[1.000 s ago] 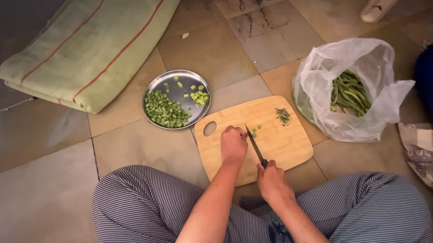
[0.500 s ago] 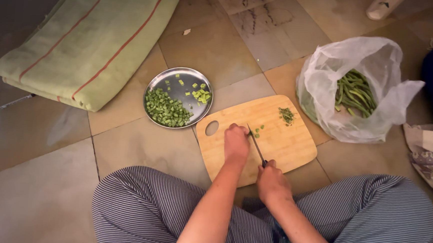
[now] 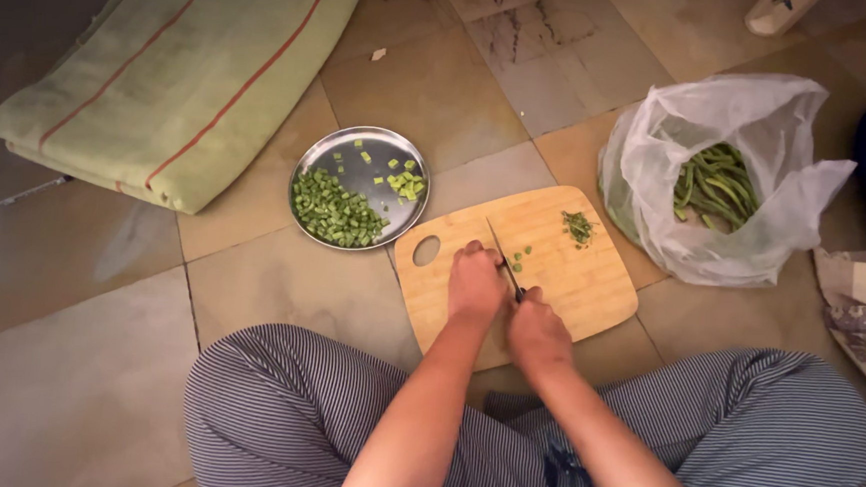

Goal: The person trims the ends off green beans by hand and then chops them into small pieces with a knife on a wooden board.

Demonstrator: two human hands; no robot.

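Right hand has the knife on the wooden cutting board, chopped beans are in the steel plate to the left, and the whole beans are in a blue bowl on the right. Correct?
Not quite. The head view shows the whole green beans in a white plastic bag, not a blue bowl. The rest holds: right hand holds the knife on the cutting board, chopped beans in the steel plate.

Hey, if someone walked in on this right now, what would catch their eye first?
Probably the two hands at the wooden cutting board on the floor: the right hand grips a knife, the left hand rests beside the blade. Next, the steel plate of chopped green pieces to the board's left, and the white plastic bag of whole green beans to its right.
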